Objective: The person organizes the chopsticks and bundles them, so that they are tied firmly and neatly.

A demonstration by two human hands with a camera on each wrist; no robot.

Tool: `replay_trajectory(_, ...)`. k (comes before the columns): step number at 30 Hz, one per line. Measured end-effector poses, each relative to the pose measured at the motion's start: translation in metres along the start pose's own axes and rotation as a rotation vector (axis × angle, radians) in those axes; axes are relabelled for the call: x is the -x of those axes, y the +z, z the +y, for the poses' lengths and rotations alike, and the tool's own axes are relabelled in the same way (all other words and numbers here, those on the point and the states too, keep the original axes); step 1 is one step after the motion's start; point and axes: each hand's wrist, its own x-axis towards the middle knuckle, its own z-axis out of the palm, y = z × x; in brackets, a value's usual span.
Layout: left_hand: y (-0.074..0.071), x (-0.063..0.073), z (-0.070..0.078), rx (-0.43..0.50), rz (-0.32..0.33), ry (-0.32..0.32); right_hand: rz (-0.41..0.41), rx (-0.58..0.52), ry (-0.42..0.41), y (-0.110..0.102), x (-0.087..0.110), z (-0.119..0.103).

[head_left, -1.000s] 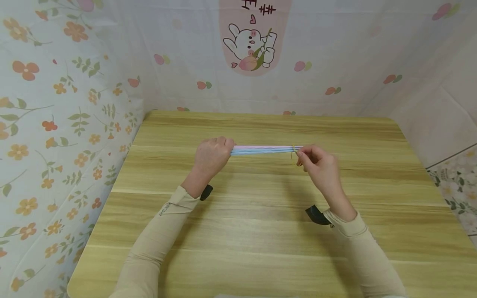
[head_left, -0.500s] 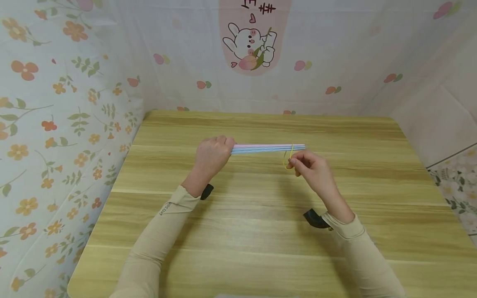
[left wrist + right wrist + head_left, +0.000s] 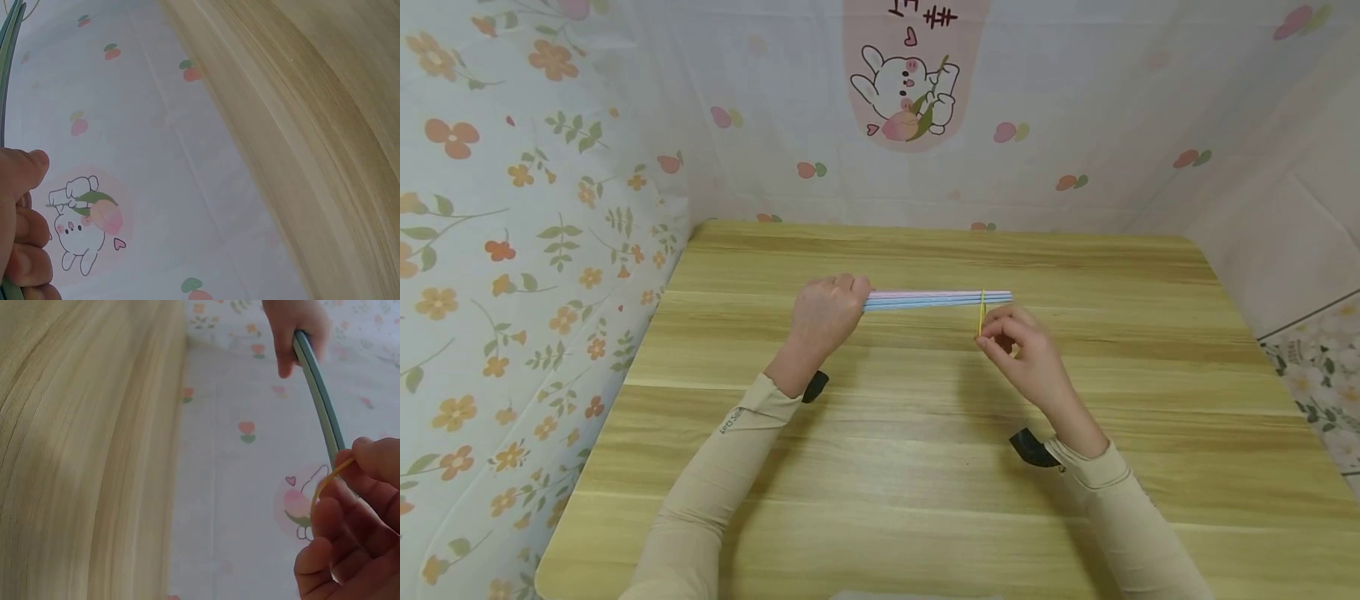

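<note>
A bundle of slim pink and blue chopsticks (image 3: 925, 299) is held level over the table, its far end pointing right. My left hand (image 3: 829, 310) grips it at the left end, fingers curled round it; the part inside the fist is hidden. A yellow rubber band (image 3: 981, 321) loops over the bundle near its right end and is drawn down toward me. My right hand (image 3: 1026, 350) pinches that band just below the sticks. In the right wrist view the rubber band (image 3: 320, 487) stretches between thumb and fingers beside the chopsticks (image 3: 319, 394).
Under both hands lies a wood-grain table (image 3: 887, 467). A white cloth (image 3: 760, 75) with fruit prints and a rabbit hangs behind it, and a flowered cloth (image 3: 542, 275) on the left. A white edge (image 3: 917, 595) shows at the bottom.
My right hand has come back from the bundle's right end, pulling the rubber band down and slightly left into a stretched loop. The left hand and chopsticks have stayed nearly still.
</note>
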Motion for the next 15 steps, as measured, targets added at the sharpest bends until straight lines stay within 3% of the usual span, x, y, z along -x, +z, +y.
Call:
replay_trajectory(2,-0.0001,0.0001,0.0001,-0.007,0.005,0.0,0.023,0.051,-0.068,0.0014,0.0005,-0.0004)
replay_trajectory(5,-0.0003,0.0002,0.0001,-0.008,0.015,0.002,0.012,0.081,-0.087,0.0026,0.0013,-0.0006)
replay_trajectory(10,-0.0006,0.0006,0.0002,-0.005,0.017,-0.001,-0.018,0.085,-0.006,0.0029,0.0033,0.0005)
replay_trajectory(15,-0.0015,0.0008,0.0003,0.014,0.021,-0.002,-0.026,-0.078,0.161,0.003,0.0044,0.0038)
